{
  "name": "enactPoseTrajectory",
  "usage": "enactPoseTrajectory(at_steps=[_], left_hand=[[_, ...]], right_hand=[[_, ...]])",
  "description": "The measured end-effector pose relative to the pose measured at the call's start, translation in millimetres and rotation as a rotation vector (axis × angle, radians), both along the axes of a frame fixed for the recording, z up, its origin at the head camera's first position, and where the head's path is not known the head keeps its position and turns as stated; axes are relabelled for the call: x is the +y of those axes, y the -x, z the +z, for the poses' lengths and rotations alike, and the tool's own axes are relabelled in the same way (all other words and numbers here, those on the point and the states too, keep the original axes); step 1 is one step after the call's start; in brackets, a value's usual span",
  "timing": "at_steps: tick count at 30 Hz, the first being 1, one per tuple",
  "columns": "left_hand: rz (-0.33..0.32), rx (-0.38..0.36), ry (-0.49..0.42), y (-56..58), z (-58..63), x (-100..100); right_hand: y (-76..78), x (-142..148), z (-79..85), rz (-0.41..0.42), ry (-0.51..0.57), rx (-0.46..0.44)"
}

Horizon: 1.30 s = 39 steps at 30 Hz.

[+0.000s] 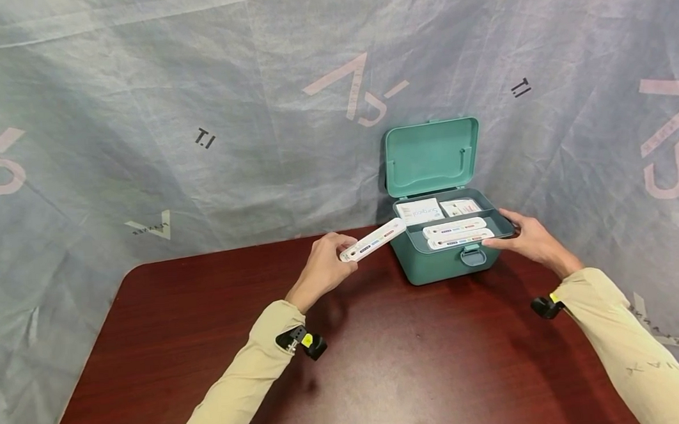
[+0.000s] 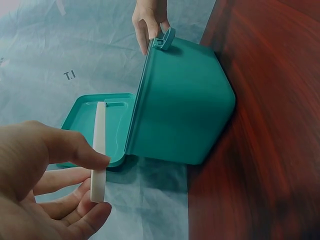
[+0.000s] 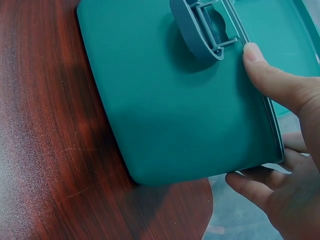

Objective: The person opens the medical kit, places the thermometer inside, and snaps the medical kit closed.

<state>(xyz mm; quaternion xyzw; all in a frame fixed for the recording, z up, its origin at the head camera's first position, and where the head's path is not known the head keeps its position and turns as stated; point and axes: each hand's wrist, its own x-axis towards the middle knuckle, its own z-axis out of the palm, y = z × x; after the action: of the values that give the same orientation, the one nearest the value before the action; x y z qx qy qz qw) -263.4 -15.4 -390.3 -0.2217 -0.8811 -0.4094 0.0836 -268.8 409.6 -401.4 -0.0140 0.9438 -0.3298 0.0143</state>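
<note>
My left hand (image 1: 323, 268) pinches a slim white case (image 1: 372, 240) with rounded ends and small coloured print, near one end. The case slants up to the right, its far tip at the left rim of a teal lidded medicine box (image 1: 443, 267). In the left wrist view the case (image 2: 99, 150) shows edge-on between thumb and fingers. My right hand (image 1: 530, 239) grips the box's right front corner, thumb on the front rim beside the latch (image 3: 197, 30), fingers round the side. Two similar white cases (image 1: 456, 233) lie in the front compartment.
The teal lid (image 1: 431, 158) stands open at the back. A white printed packet (image 1: 419, 211) and a smaller white packet (image 1: 460, 207) sit in the rear compartment. The box stands on a dark red wooden table (image 1: 370, 364), with a grey cloth (image 1: 254, 114) hanging behind.
</note>
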Motion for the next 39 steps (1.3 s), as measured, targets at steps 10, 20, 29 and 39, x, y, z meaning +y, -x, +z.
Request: enactPoseTrajectory(at_steps=[10, 20, 29, 39], left_hand=[[-0.032, 0.005, 0.016, 6.2, 5.8, 10.7], [-0.073, 0.017, 0.039, 11.3, 11.9, 26.6], [-0.109, 0.012, 0.047, 15.3, 19.4, 44.4], [-0.138, 0.033, 0.073, 19.1, 23.9, 63.8]], right_hand=[[-0.5, -0.8, 1.2, -0.010, 0.012, -0.003], [0.3, 0.4, 0.6, -0.017, 0.000, -0.003], [1.2, 2.5, -0.5, -0.026, 0.007, -0.010], [1.3, 1.3, 1.2, -0.041, -0.013, 0.000]])
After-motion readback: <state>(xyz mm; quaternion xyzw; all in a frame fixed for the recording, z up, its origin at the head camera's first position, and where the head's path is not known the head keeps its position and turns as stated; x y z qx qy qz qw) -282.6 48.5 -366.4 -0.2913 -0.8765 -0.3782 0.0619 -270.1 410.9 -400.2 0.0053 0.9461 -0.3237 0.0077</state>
